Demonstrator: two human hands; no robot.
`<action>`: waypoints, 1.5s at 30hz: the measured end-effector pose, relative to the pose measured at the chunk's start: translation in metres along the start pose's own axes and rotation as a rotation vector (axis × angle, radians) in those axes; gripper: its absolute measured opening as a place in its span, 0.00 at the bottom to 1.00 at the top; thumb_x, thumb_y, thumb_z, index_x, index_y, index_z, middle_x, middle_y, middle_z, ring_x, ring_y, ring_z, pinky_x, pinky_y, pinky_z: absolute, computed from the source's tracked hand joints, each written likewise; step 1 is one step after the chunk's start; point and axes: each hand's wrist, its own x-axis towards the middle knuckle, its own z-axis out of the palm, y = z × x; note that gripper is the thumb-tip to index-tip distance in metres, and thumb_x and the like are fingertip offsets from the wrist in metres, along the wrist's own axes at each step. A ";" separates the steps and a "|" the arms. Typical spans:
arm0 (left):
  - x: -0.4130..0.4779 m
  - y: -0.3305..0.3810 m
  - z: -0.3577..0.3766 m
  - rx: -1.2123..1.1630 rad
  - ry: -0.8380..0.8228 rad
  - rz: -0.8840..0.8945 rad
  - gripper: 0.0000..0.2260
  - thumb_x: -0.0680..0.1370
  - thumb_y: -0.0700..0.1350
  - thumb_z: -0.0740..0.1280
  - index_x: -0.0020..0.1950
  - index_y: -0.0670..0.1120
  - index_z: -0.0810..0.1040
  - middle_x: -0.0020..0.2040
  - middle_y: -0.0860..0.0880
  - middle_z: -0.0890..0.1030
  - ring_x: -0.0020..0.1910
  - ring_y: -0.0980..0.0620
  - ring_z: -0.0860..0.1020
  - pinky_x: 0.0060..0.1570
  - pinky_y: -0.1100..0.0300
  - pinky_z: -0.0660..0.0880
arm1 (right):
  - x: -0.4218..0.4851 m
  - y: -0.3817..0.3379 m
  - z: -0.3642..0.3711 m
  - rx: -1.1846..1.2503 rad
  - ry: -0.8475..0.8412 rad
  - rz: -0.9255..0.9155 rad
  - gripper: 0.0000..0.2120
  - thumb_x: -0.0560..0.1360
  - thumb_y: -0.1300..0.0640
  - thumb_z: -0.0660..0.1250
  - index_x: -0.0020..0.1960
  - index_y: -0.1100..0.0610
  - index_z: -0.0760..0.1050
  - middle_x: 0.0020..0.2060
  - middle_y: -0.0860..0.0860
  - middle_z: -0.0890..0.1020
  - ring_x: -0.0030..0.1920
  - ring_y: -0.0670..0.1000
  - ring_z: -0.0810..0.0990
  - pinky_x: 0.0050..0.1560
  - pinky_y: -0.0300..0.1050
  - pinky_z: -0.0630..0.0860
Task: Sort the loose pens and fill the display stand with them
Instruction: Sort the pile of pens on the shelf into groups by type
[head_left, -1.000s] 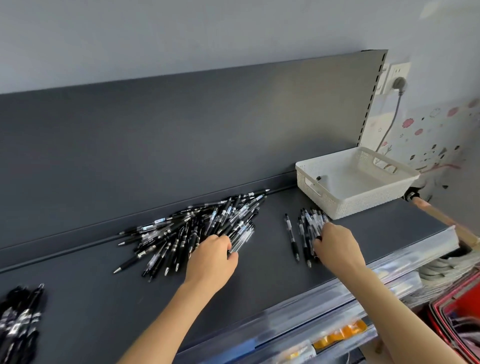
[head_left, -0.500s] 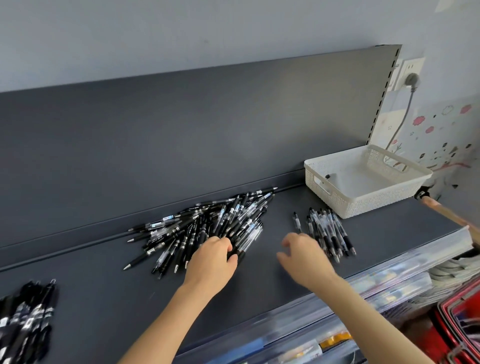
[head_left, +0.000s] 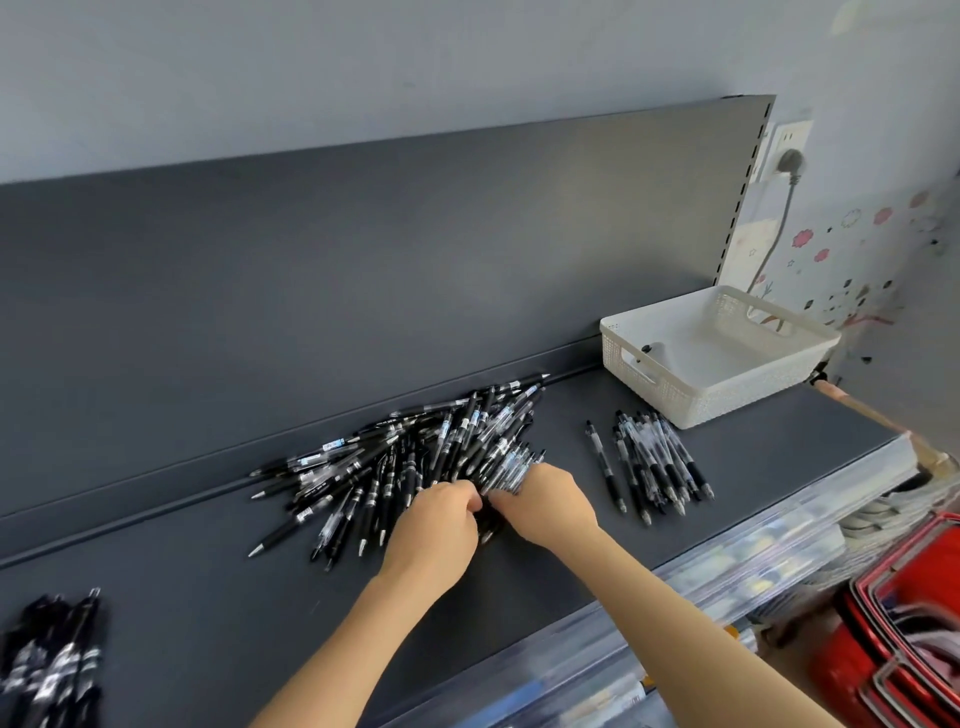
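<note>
Digging at the near edge of the heap of loose pens (head_left: 431, 452), well left of the white basket (head_left: 717, 358) on the dark shelf (head_left: 234, 613): right hand (head_left: 550, 506) clamped on a small bunch, left hand (head_left: 441, 525) curled in just beside it, contents hidden, so cannot tell. Risk of dragging tangled neighbours off the front lip if lifted fast, owing to crossed barrels. Lying flat, long axes mostly slanting up toward the basket, tips mixed; sorted row (head_left: 654, 467) nearer the basket parallel, tips nearward.
</note>
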 end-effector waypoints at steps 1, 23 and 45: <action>0.000 -0.002 -0.003 -0.002 0.025 -0.010 0.16 0.79 0.38 0.54 0.60 0.48 0.77 0.59 0.51 0.77 0.55 0.51 0.76 0.54 0.52 0.76 | 0.001 -0.004 0.000 -0.027 0.005 0.015 0.24 0.75 0.45 0.66 0.29 0.56 0.61 0.24 0.49 0.67 0.24 0.49 0.65 0.25 0.38 0.61; 0.026 0.033 0.013 0.388 -0.067 0.012 0.08 0.79 0.44 0.64 0.41 0.44 0.69 0.48 0.46 0.78 0.43 0.45 0.78 0.37 0.56 0.71 | -0.003 0.039 -0.027 0.222 0.018 0.078 0.21 0.71 0.62 0.64 0.30 0.55 0.53 0.24 0.50 0.57 0.25 0.50 0.54 0.27 0.39 0.52; 0.064 0.124 0.040 -0.351 -0.199 -0.082 0.10 0.69 0.42 0.67 0.29 0.42 0.72 0.29 0.44 0.80 0.26 0.51 0.77 0.35 0.59 0.80 | 0.024 0.111 -0.125 0.154 0.157 0.110 0.19 0.67 0.66 0.63 0.27 0.55 0.56 0.22 0.51 0.57 0.23 0.50 0.54 0.27 0.40 0.54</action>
